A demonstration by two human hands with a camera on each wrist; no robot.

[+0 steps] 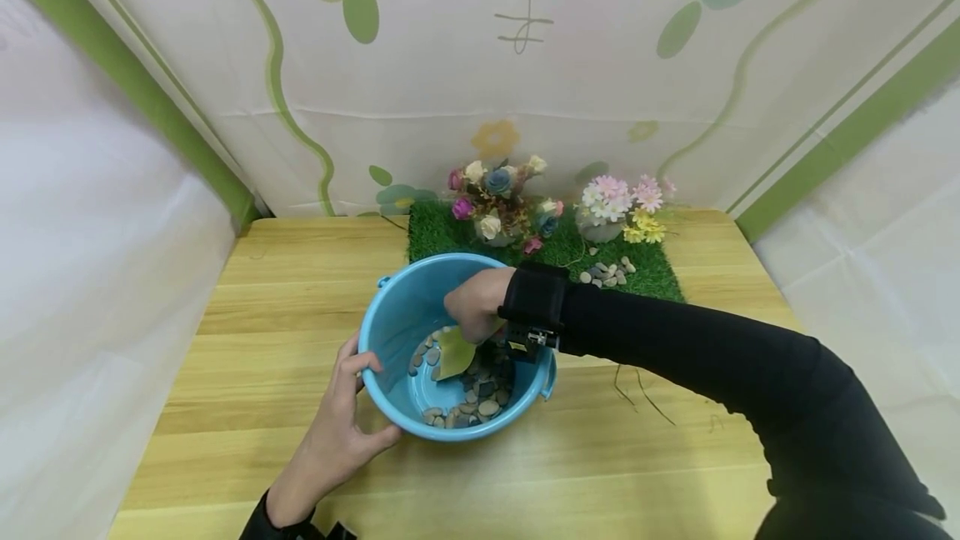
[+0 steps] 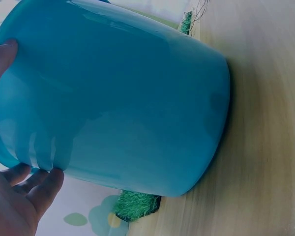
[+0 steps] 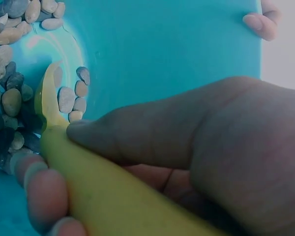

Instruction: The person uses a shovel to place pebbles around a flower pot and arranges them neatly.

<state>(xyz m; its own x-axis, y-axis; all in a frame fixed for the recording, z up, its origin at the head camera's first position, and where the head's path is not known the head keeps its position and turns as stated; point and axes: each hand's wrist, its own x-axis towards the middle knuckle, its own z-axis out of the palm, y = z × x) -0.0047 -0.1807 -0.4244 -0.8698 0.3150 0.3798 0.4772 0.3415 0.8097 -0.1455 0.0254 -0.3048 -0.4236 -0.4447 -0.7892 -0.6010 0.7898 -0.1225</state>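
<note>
A light blue bucket (image 1: pixel 408 307) stands on the wooden table with pebbles (image 1: pixel 480 402) spread over its bottom. My left hand (image 1: pixel 341 419) holds its left side, fingertips over the rim and thumb lower along the outside. Deep inside, my right hand (image 1: pixel 480 300) grips a small yellow shovel (image 1: pixel 454 353). In the right wrist view the thumb lies along the shovel's handle (image 3: pixel 105 189) while the fingers curl beneath. The shovel's blade points down among the pebbles at the bottom; its far edge is partly hidden.
Behind the bucket lies a green turf mat (image 1: pixel 427 232) bearing two artificial flower arrangements, one mixed (image 1: pixel 495 190) and one pink and yellow (image 1: pixel 622 202). A small pile of pebbles (image 1: pixel 609 273) sits on the mat. Thin dry twigs (image 1: pixel 652 398) lie to the right; white curtains surround the table.
</note>
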